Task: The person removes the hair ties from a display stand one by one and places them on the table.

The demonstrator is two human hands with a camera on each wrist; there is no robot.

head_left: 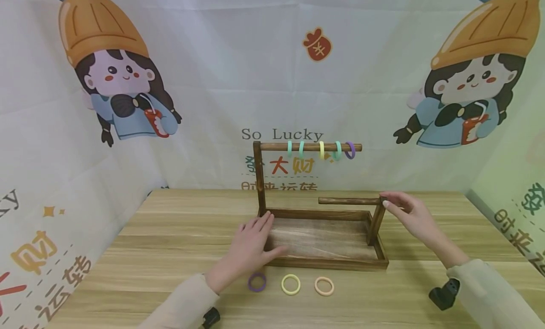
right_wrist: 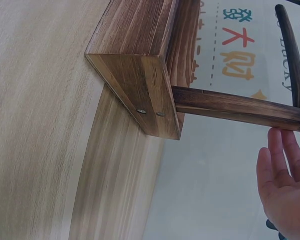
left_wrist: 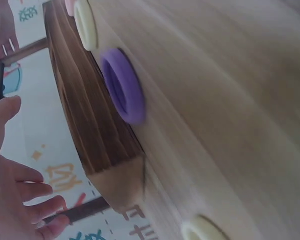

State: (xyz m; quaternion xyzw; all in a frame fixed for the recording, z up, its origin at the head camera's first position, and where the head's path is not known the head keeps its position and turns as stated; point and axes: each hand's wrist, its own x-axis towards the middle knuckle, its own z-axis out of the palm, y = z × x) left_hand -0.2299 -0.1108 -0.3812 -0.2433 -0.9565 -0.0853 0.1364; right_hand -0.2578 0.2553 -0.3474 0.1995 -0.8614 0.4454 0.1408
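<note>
A dark wooden stand [head_left: 315,264] with a tray base and two side posts sits on the table. Its tall left bar [head_left: 272,146] carries several rings, green, yellow and purple [head_left: 350,150]. The lower right bar [head_left: 349,201] bears no ring. My left hand [head_left: 251,241] is at the tray's left end with fingers spread, hiding part of that corner. My right hand [head_left: 410,215] pinches the top of the short right post [head_left: 376,222] between thumb and fingers. In the right wrist view, the other fingers [right_wrist: 280,155] extend beside that post.
In front of the tray lie a purple ring [head_left: 257,282], a yellow ring [head_left: 291,284] and an orange ring [head_left: 324,286]. Another pale yellow ring [left_wrist: 204,230] lies near the tray's left end in the left wrist view. A printed cloth [head_left: 221,83] hangs behind the table.
</note>
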